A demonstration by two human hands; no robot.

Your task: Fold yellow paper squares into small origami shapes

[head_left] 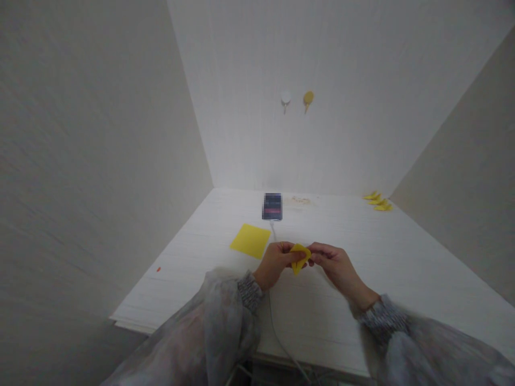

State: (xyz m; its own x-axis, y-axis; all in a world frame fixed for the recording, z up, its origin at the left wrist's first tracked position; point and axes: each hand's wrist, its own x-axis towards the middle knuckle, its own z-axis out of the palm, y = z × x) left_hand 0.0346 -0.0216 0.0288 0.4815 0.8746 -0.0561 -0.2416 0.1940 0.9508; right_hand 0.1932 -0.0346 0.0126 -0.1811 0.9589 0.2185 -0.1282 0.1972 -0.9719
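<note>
A small folded piece of yellow paper (296, 266) is held above the white table between both of my hands. My left hand (277, 262) is closed on its left side, with the thumb lying across the paper. At the paper's right corner, my right hand (332, 260) pinches the edge between thumb and fingertips. A flat square sheet of yellow paper (250, 240) lies on the table just beyond and left of my left hand. Several folded yellow paper pieces (377, 201) stand in a row at the far right corner.
A phone with a blurred screen (272, 206) lies near the back wall, its white cable (273, 321) running toward the table's front edge. A small orange bit (158, 269) lies at left. A white hook (285, 98) and a yellow hook (308, 98) are on the back wall.
</note>
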